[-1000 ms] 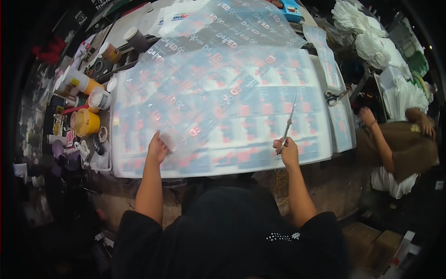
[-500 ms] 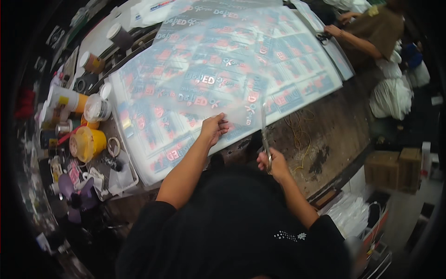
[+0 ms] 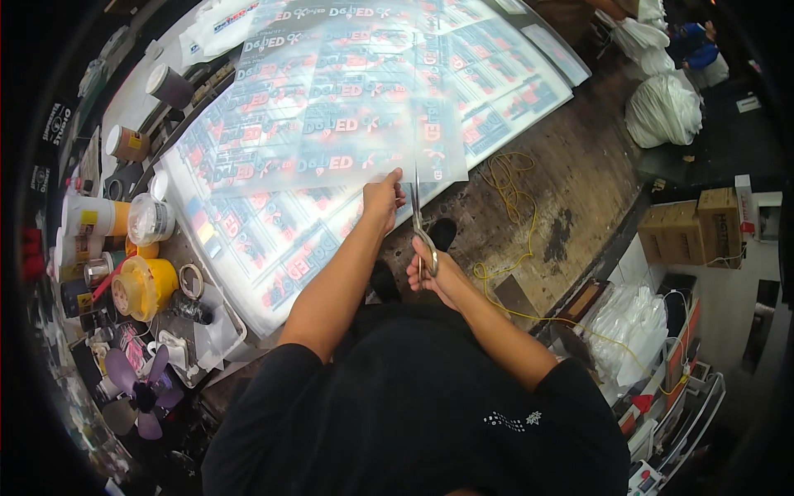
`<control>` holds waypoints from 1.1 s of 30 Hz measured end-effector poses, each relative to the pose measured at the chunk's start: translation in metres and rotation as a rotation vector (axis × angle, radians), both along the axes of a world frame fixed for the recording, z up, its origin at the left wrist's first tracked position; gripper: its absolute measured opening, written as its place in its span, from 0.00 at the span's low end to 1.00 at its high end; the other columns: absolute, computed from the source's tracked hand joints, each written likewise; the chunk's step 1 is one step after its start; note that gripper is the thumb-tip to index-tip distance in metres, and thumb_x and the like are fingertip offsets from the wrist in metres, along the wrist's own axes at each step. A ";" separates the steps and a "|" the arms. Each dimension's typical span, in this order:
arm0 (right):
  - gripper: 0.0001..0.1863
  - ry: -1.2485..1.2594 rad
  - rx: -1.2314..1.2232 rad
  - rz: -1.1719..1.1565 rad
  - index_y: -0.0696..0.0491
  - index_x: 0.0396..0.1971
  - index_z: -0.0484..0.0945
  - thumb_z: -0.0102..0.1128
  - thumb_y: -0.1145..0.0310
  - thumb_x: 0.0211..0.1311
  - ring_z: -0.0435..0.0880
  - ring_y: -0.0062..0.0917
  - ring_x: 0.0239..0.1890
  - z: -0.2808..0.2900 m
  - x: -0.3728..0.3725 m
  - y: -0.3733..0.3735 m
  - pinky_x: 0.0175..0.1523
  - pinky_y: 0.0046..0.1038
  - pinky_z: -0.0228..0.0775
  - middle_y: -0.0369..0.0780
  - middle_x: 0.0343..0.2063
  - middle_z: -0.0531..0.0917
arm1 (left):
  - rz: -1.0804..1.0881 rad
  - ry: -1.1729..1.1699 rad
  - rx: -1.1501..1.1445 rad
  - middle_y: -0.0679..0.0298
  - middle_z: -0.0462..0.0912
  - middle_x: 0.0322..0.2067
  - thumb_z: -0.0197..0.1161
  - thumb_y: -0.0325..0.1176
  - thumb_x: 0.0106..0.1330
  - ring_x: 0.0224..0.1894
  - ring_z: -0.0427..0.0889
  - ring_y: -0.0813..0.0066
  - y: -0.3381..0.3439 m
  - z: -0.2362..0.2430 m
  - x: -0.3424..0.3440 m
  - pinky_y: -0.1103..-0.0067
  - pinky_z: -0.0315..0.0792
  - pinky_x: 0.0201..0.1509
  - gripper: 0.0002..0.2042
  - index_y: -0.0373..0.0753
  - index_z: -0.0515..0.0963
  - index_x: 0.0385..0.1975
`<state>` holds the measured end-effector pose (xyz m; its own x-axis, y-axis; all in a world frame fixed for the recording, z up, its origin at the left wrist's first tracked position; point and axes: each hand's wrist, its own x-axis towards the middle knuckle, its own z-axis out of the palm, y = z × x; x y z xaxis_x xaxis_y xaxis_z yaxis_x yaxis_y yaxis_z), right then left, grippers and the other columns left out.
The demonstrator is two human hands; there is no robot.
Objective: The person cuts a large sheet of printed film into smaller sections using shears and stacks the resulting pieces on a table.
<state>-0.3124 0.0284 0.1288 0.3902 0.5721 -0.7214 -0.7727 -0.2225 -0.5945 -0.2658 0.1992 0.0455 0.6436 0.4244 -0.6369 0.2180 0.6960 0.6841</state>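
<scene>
A large translucent sheet (image 3: 339,107) with repeated red and blue print lies over a stack of similar printed sheets (image 3: 273,248). My left hand (image 3: 383,200) is closed on the sheet's near edge, thumb on top. Just to the right, my right hand (image 3: 433,269) grips a pair of metal scissors (image 3: 417,207) by the handles, fingers through the loops. The blades point away from me and reach the sheet's near edge, close beside my left fingertips. How far the blades are parted is too fine to tell.
At the left stand a yellow tub (image 3: 149,285), several jars and a purple-bladed fan (image 3: 142,387). A yellow cord (image 3: 529,240) loops over the worn brown surface at right. White bundles (image 3: 663,112) and cardboard boxes (image 3: 686,231) sit farther right. Part of another person shows at the top right.
My right hand has brought the scissors left, close to my left hand and onto the sheet's near edge. The view has shifted, and the other person is mostly out of it.
</scene>
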 end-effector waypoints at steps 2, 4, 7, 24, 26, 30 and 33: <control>0.27 -0.003 -0.021 -0.030 0.51 0.24 0.68 0.57 0.39 0.53 0.74 0.18 0.22 0.000 0.001 0.013 0.29 0.20 0.69 0.35 0.21 0.73 | 0.055 -0.057 -0.054 0.64 0.69 0.23 0.63 0.36 0.57 0.21 0.70 0.72 -0.008 0.001 0.001 0.76 0.66 0.24 0.11 0.37 0.71 0.31; 0.28 -0.079 -0.058 -0.086 0.51 0.23 0.67 0.58 0.38 0.51 0.73 0.18 0.20 -0.003 -0.001 0.022 0.27 0.19 0.68 0.34 0.20 0.73 | 0.032 -0.116 -0.052 0.61 0.70 0.25 0.62 0.35 0.58 0.26 0.73 0.69 -0.011 -0.002 0.000 0.73 0.67 0.26 0.11 0.35 0.70 0.32; 0.28 -0.139 -0.073 -0.123 0.53 0.23 0.68 0.58 0.40 0.52 0.74 0.18 0.20 -0.010 -0.003 0.027 0.27 0.20 0.69 0.35 0.19 0.73 | 0.023 -0.076 -0.045 0.57 0.72 0.28 0.62 0.34 0.58 0.30 0.75 0.65 -0.013 -0.002 0.001 0.72 0.70 0.29 0.12 0.32 0.70 0.33; 0.23 -0.213 -0.057 -0.153 0.56 0.22 0.70 0.61 0.50 0.56 0.74 0.18 0.19 -0.019 0.017 0.030 0.25 0.19 0.68 0.36 0.18 0.74 | 0.040 -0.205 -0.226 0.49 0.77 0.34 0.52 0.32 0.65 0.34 0.78 0.65 -0.022 -0.006 -0.008 0.73 0.73 0.35 0.14 0.24 0.68 0.39; 0.23 -0.210 -0.059 -0.159 0.56 0.21 0.70 0.61 0.50 0.55 0.73 0.18 0.19 -0.021 0.023 0.033 0.25 0.19 0.68 0.36 0.18 0.74 | 0.026 -0.177 -0.273 0.50 0.77 0.33 0.51 0.34 0.66 0.32 0.78 0.67 -0.021 -0.003 -0.012 0.75 0.73 0.32 0.14 0.25 0.69 0.39; 0.19 -0.245 -0.064 -0.129 0.54 0.25 0.72 0.57 0.51 0.59 0.71 0.15 0.18 -0.023 0.040 0.039 0.24 0.18 0.65 0.33 0.18 0.73 | -0.228 -0.181 -0.352 0.56 0.77 0.22 0.48 0.39 0.67 0.16 0.73 0.71 -0.016 0.003 -0.025 0.78 0.68 0.16 0.17 0.28 0.73 0.39; 0.19 -0.243 -0.057 -0.128 0.55 0.26 0.74 0.58 0.51 0.59 0.71 0.14 0.18 -0.024 0.044 0.042 0.24 0.17 0.64 0.32 0.17 0.73 | -0.191 -0.079 -0.322 0.63 0.70 0.12 0.45 0.44 0.68 0.05 0.62 0.74 -0.022 0.024 -0.022 0.78 0.59 0.06 0.21 0.28 0.74 0.39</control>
<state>-0.2683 0.0709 0.1050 0.6222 0.4681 -0.6275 -0.6331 -0.1706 -0.7550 -0.2877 0.1768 0.0692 0.7439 0.0784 -0.6636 0.3199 0.8301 0.4567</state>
